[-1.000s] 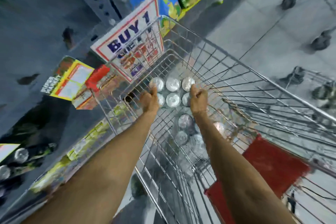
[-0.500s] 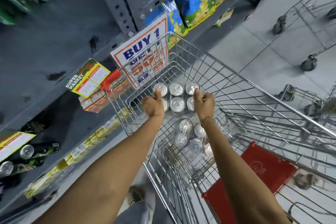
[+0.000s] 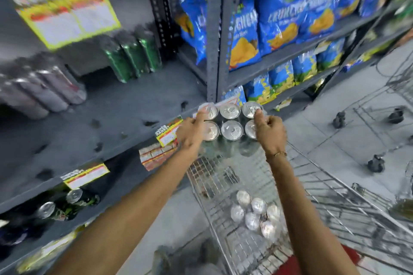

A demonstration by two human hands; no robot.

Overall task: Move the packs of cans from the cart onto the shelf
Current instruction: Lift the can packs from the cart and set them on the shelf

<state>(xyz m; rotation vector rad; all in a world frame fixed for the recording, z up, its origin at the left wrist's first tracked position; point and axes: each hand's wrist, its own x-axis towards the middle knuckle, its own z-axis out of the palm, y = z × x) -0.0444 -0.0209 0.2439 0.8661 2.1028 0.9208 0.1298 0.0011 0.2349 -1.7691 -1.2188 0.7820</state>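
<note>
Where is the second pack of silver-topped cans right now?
In the head view, lower centre-right: the second pack of silver-topped cans sits in the wire shopping cart, below the lifted pack.

Blue snack bags (image 3: 281, 18) right of the grey shelf post (image 3: 220, 29) — partly legible "CRUNCH…" in pale letters, price tags (image 3: 166, 135) left of the post — too blurred to read

blue snack bags (image 3: 279, 20) at 1 o'clock | green cans (image 3: 131, 56) at 11 o'clock | yellow price tag (image 3: 85, 176) at 8 o'clock | floor tiles (image 3: 335, 140) at 3 o'clock
</note>
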